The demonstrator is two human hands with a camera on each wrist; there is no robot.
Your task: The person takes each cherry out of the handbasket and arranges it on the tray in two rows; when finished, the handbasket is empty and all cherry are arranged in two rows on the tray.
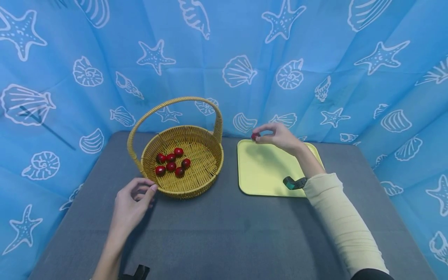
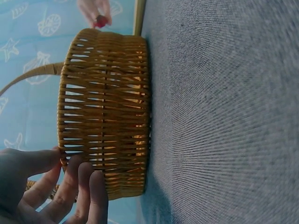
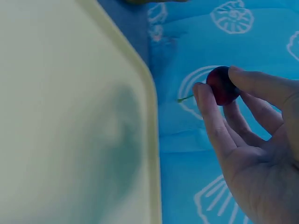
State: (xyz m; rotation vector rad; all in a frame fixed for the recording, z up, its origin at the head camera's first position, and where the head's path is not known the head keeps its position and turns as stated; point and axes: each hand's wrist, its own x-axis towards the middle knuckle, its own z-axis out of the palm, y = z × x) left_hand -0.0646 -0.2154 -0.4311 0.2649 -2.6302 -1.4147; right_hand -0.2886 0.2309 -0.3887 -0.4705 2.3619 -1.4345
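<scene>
A dark red cherry [image 3: 221, 86] with a short green stem is pinched between the thumb and fingertips of my right hand [image 1: 278, 137], above the far left corner of the yellow tray [image 1: 259, 179]. My left hand [image 1: 131, 204] pinches the near left rim of a round wicker basket [image 1: 189, 191] with a tall arched handle. In the left wrist view, the thumb and fingers [image 2: 58, 198] meet at the basket's rim, and the basket stands flat on the table. Several red cherries [image 1: 170, 166] lie grouped in the left part of the basket.
The grey cloth-covered table [image 1: 224, 233] carries the basket at left and the tray at right. Behind and at the sides hangs a blue curtain [image 1: 203, 58] with white shell and starfish prints. The right forearm crosses the tray's right side.
</scene>
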